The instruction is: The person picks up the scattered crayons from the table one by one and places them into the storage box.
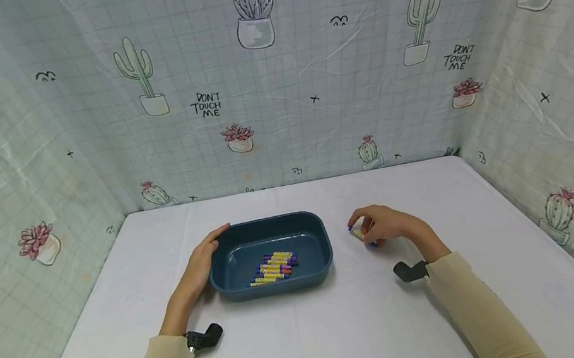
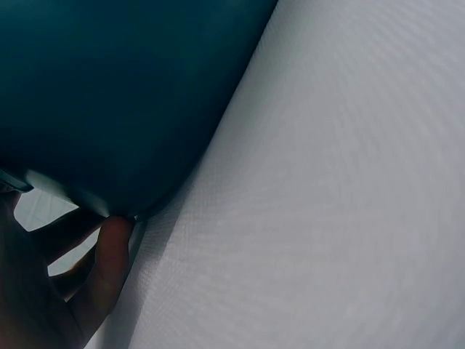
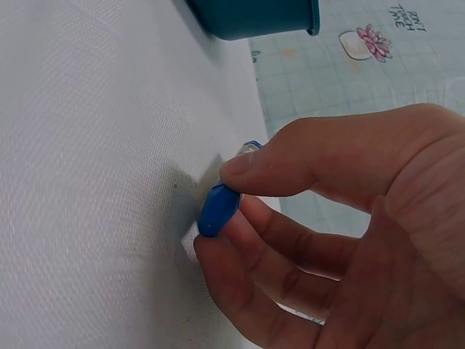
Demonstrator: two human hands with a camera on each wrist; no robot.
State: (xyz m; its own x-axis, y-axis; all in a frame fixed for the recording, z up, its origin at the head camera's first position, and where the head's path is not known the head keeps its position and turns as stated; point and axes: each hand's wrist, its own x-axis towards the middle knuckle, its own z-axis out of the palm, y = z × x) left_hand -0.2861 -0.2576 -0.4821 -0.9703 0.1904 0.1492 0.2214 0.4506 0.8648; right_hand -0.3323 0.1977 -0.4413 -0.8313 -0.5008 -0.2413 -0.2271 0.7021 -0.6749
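Observation:
A dark blue rectangular box stands on the table, with several crayons in yellow wrappers lying side by side inside. My left hand holds the box at its left side, near the far corner. In the left wrist view, the thumb touches the box wall, and the other fingers are partly hidden behind it. To the right of the box, my right hand pinches a blue crayon between thumb and fingers, just over the table. Part of its wrapper is hidden by the thumb.
A white cloth covers the table. Behind and at both sides hangs a patterned curtain with cactus drawings. A black wrist camera is strapped to the left wrist, and another black camera to the right.

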